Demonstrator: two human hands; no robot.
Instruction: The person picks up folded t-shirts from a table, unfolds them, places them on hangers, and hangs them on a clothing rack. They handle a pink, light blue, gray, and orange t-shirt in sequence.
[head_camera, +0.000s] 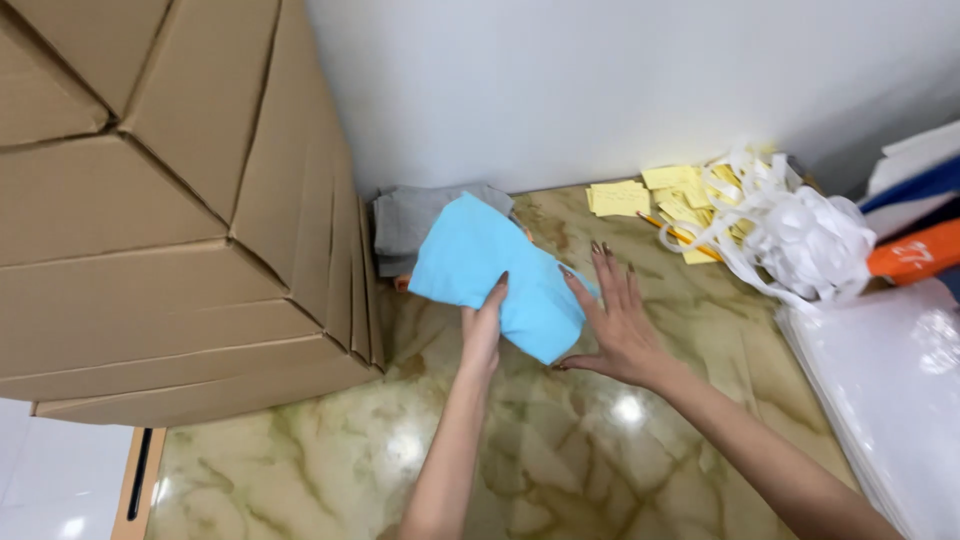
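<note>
Now the left hand (482, 330) is pinching the near edge of a folded light-blue cloth (490, 272), while the right hand (612, 325) is lying flat and open-fingered against its right end. Its long axis is running from far-left to near-right above the glossy marbled floor (520, 450). Beyond it, grey cloth (410, 220) is lying by stacked cardboard (170, 200).
</note>
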